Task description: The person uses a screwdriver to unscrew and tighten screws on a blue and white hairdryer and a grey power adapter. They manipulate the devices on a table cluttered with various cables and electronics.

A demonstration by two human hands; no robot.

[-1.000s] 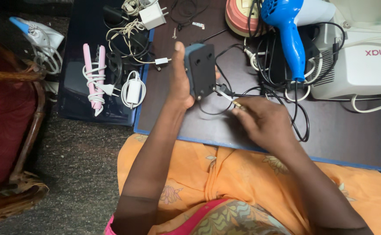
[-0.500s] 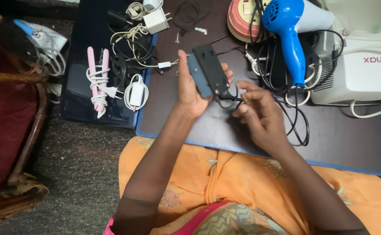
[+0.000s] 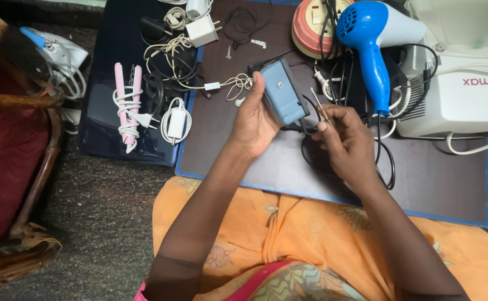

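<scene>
Both of my hands are up over the dark mat (image 3: 422,184): my left hand (image 3: 255,120) grips a blue-grey adapter box (image 3: 284,92) from its side. My right hand (image 3: 347,139) pinches a thin screwdriver (image 3: 319,106) just beside the box, near the blue hair dryer (image 3: 369,39).

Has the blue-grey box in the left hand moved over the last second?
Yes. The left hand has tilted the blue-grey box and carried it a little to the right, closer to the blue hair dryer, which lies where it was on the mat.
</scene>
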